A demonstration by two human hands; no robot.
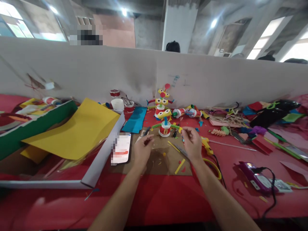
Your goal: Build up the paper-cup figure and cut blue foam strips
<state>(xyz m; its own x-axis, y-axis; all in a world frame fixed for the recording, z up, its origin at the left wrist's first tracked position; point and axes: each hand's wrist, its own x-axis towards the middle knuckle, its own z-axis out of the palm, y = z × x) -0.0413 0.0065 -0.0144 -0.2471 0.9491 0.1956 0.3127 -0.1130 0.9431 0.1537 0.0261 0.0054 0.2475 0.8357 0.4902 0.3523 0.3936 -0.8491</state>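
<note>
A paper-cup figure [165, 130] with a yellow paper head and green folded-paper arms stands upright on a brown cardboard sheet [156, 160]. My right hand [192, 142] pinches the yellow paper tip [180, 129] of the figure's right-side arm. To the figure's left, my left hand [143, 150] hovers over the cardboard, fingers loosely curled and apart, nothing visible in them. Scissors [180, 149] lie beside my right hand, partly hidden by it. A yellow glue gun [207, 146] rests just beyond my right wrist. Yellow paper strips [179, 166] and scraps lie on the cardboard.
Similar cup figures [159, 107] stand behind, and others [187, 112] lie on their sides. A phone [122, 148] and blue paper [136, 120] are at left, near a box [103, 154] with yellow paper [74, 131]. A purple power strip [255, 178] with cords lies right. A white partition [96, 73] stands behind.
</note>
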